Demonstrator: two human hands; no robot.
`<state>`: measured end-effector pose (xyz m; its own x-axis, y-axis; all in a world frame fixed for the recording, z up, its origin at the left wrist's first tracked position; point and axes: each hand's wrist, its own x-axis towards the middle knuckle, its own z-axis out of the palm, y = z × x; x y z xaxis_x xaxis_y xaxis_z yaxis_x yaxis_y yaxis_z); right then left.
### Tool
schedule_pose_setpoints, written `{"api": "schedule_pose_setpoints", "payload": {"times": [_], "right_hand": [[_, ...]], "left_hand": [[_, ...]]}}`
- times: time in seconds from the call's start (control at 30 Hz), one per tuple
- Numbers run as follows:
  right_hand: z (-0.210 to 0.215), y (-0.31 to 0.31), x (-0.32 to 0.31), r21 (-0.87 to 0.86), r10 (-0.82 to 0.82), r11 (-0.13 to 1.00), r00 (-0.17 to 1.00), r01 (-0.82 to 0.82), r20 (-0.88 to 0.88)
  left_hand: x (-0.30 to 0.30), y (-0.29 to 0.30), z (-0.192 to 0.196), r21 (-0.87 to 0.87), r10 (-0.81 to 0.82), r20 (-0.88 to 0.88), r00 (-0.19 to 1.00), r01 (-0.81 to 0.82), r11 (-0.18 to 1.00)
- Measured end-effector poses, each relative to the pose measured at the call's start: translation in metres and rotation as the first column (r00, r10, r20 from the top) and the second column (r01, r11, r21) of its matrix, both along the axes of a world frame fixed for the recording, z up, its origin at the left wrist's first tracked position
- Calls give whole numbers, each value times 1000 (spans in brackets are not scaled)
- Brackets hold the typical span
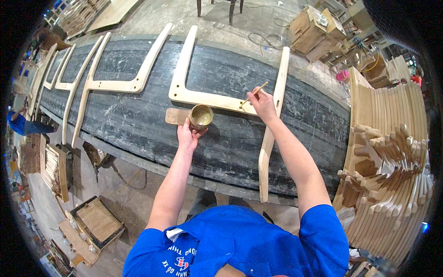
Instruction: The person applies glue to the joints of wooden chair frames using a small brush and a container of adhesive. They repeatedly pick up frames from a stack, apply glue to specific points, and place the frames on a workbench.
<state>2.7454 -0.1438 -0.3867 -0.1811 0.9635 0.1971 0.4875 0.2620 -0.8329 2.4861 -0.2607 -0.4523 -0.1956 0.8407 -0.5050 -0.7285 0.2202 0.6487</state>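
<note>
My left hand (188, 136) is closed round a round pot (201, 117) with yellowish-brown paste inside. A flat, rounded piece of wood (174, 116) juts out to the left of the pot; whether I hold it too, I cannot tell. Between the fingers of my right hand (263, 104) is a thin wooden stick (254, 94), tilted, its lower tip at a small dark hole in the rail of a pale wooden chair frame (212, 99). The frame lies on the dark table, and its long, curved right-hand leg (272, 134) passes under my right wrist.
More chair frames (115, 86) lie along the left of the dark table (226, 152). Stacked wooden parts (392, 152) stand at the right. A wooden cabinet (316, 32) and a cable (265, 40) are on the floor beyond. Another person (27, 124) stands far left.
</note>
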Motion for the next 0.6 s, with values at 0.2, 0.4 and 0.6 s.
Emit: {"api": "schedule_pose_setpoints", "payload": {"times": [0.2, 0.4, 0.6], "right_hand": [[-5, 6, 6, -23, -41, 999, 999, 41, 5], [-1, 2, -2, 64, 227, 968, 957, -242, 182], [6, 0, 37, 192, 271, 922, 914, -336, 302]], "left_hand": [[14, 5, 7, -32, 9, -18, 1000, -9, 999], [13, 0, 9, 25, 58, -64, 996, -56, 998], [49, 17, 25, 67, -65, -237, 969, 83, 994]]}}
